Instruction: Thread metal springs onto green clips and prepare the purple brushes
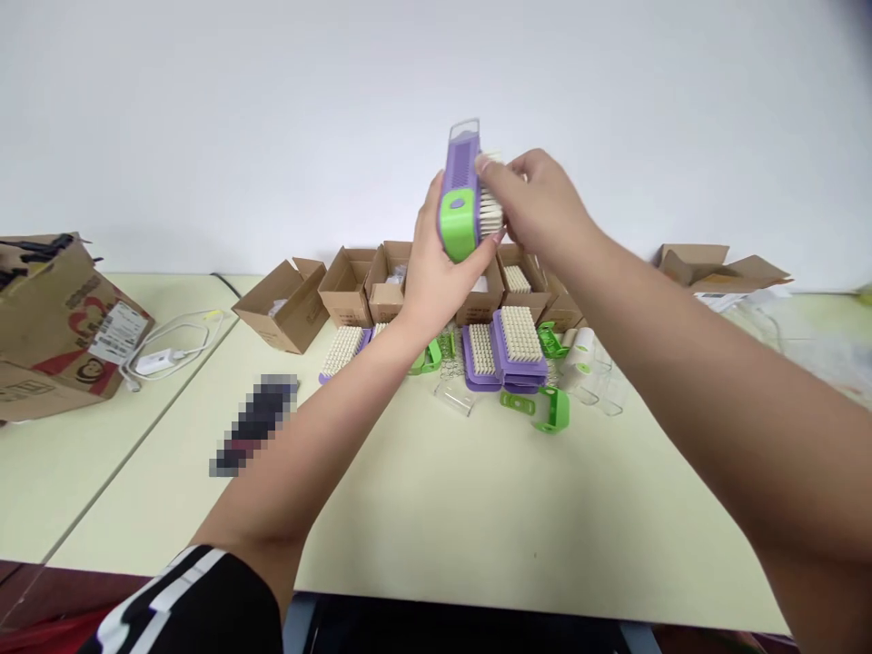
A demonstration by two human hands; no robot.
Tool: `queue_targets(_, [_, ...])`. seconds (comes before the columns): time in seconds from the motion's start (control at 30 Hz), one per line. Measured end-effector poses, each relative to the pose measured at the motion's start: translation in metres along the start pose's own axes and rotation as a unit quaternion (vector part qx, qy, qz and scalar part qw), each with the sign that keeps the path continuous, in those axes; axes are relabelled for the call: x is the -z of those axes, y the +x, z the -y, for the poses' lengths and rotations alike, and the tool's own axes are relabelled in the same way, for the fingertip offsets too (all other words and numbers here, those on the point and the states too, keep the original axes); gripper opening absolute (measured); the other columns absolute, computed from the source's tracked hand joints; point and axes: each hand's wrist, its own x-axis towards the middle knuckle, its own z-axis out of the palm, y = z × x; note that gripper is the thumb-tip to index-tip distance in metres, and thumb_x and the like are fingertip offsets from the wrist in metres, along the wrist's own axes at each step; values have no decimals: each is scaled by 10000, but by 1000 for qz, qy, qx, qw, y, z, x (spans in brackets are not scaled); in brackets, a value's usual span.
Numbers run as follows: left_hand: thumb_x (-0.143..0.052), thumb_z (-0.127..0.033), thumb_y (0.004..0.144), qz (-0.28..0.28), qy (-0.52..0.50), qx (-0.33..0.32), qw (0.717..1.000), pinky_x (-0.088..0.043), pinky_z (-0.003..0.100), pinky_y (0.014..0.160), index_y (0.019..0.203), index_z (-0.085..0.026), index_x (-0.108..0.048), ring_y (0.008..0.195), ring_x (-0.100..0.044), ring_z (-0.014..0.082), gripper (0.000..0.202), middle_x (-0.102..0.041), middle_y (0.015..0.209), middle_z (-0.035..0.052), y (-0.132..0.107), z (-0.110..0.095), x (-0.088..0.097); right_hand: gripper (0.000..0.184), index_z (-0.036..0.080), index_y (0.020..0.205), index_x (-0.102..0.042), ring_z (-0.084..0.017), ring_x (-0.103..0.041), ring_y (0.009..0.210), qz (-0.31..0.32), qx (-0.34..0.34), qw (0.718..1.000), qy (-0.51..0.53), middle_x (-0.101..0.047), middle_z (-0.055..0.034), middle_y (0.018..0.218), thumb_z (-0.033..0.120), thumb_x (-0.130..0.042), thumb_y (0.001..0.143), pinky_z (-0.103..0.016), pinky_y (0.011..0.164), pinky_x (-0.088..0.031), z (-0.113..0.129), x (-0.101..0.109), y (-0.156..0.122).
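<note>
Raised above the table is a purple and green scrub brush (461, 195) with cream bristles facing right and a clear plastic piece at its top end. My left hand (436, 272) is wrapped round its lower green end. My right hand (535, 195) closes on the bristle side, its thumb against the purple body's edge; part of its fingers is hidden. Below lie purple bristle heads (519, 338), some stacked, and others (342, 350) farther left. Green plastic frames (555, 411), a flat green strip (518, 402) and a clear plastic cover (454, 398) lie near them.
Small cardboard boxes (290, 304) line the table's back, some holding parts. At left stand a large carton (61, 336) and a white cable with an adapter (156, 361). A pixelated dark object (255, 422) lies left of my forearm. Another open box (722, 272) sits back right.
</note>
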Motion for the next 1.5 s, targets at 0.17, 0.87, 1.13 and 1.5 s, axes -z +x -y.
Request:
queue_targets(0.17, [-803,-536,886,-18,-167,109,980,-394,486,1265,1609,-339,-371,1521,-460,330,865,-491,1620,85,-47,-52,25,498,248,1220,-534,-147,-507,652,-7,25,1000,-7,-532,27,785,684,-601,988,-301,633,-409,27,10,-93])
queue_targets(0.87, [-887,-687,703,35,-323,317,891,-522,545,1139,1510,-278,-541,1425,-564,382,969,-647,1476,137,-196,-45,51,604,288,1297,-542,-217,-605,711,100,-81,990,58,-697,-21,907,648,-751,860,-329,608,-453,-91,-37,-259])
queue_targets(1.13, [-682,-688,908,6,-337,395,855,-560,473,1038,1346,-192,-668,1216,-705,354,662,-767,1222,137,-201,-47,52,502,247,1213,-688,-184,-518,653,204,-11,977,67,-557,2,741,680,-602,974,-313,610,-393,-100,-42,-267])
queue_targets(1.5, [-780,-474,908,355,-132,378,844,-502,368,963,1340,-259,-648,1153,-649,265,500,-693,1249,73,-168,-56,79,563,274,1318,-577,-206,-589,822,217,-105,965,105,-615,-15,925,624,-729,903,-351,750,-505,-99,-26,-249])
